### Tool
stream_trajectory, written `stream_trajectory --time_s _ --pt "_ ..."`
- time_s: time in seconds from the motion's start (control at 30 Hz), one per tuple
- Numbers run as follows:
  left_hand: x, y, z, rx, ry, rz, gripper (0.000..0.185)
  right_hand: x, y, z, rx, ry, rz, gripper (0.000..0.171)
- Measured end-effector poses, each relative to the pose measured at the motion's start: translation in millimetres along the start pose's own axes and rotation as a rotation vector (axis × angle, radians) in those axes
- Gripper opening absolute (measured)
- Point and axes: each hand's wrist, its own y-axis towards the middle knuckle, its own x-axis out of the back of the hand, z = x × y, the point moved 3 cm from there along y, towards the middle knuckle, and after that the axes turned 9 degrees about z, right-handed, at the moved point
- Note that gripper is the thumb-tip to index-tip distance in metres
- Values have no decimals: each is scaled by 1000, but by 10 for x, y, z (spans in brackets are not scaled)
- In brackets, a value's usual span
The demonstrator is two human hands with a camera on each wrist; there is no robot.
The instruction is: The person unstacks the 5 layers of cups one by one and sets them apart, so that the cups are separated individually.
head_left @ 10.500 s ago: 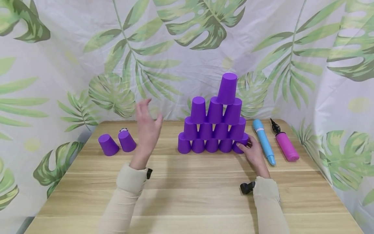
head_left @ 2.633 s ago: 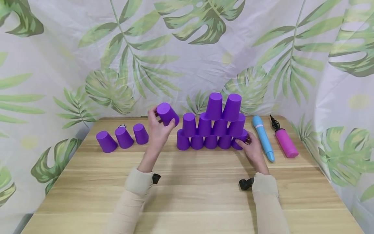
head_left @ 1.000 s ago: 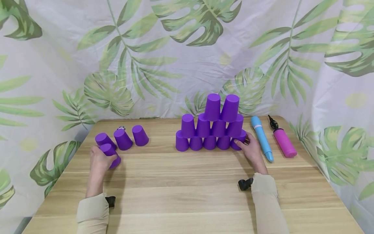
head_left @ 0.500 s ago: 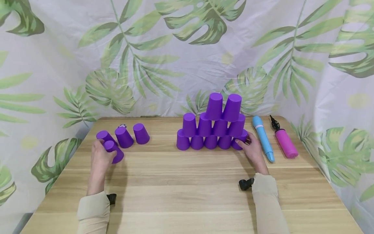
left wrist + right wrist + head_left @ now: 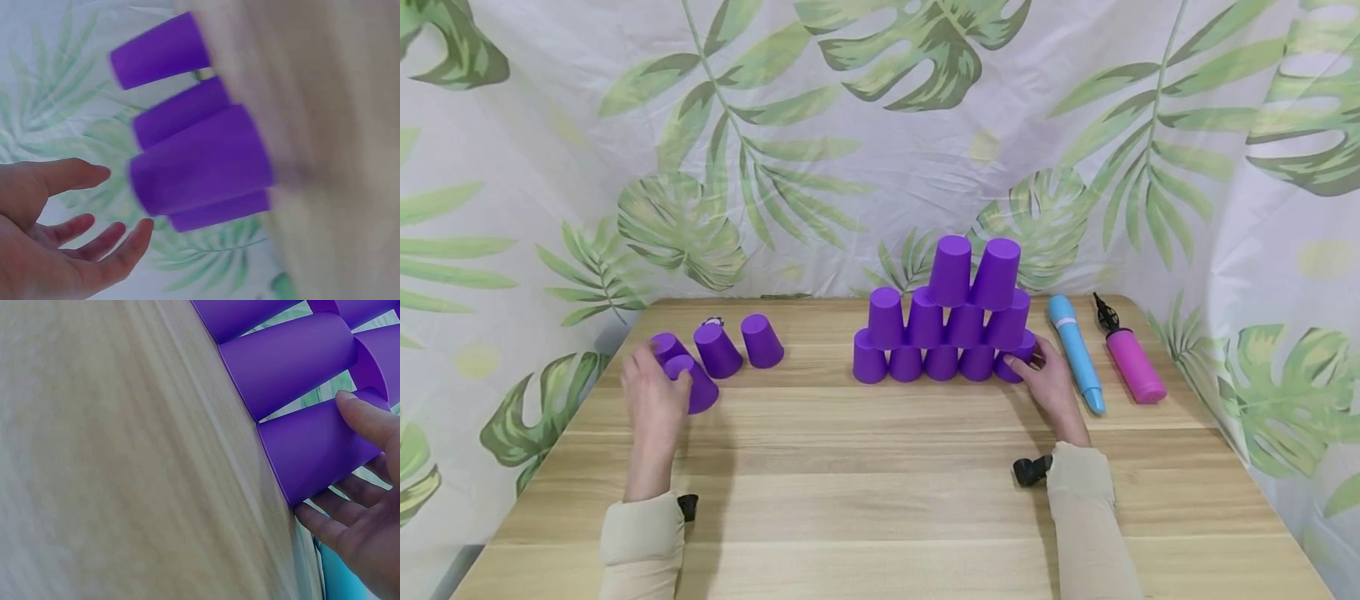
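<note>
Left hand: your left hand (image 5: 651,398) is open, fingers loose, and holds nothing. It sits just beside the small purple plastic cup (image 5: 691,384) standing upside down near the left edge of the wooden table (image 5: 880,500). In the left wrist view the fingers (image 5: 119,250) are spread and apart from the cup.

Cups by it: three more upside-down purple plastic cups (image 5: 718,349) stand in a row just behind that cup, toward the back left corner.

Right hand: your right hand (image 5: 1047,385) holds the bottom right purple cup of the stack (image 5: 1017,361). The thumb lies on its side and the fingers curl round behind it.

Cup stack: the purple plastic cup pyramid (image 5: 947,321) stands near the back edge, right of the middle. It has five cups at the bottom, four above, and two on top.

Other things: a long light blue plastic tube (image 5: 1075,353) lies just right of your right hand. A pink hand pump with a black tip (image 5: 1129,360) lies beside it, near the back right corner.
</note>
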Motion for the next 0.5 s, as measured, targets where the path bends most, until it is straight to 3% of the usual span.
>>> stream_trajectory --time_s 0.1,0.27,0.5 --pt "40 -24 -209 -62 -3 -46 49 17 13 16 1 -3 -4 67" --pt "5 -72 -660 -223 -93 -59 40 28 37 30 6 5 -9 68" --pt "-262 -151 -1241 -320 -286 42 41 11 11 -19 -15 35 -3 69"
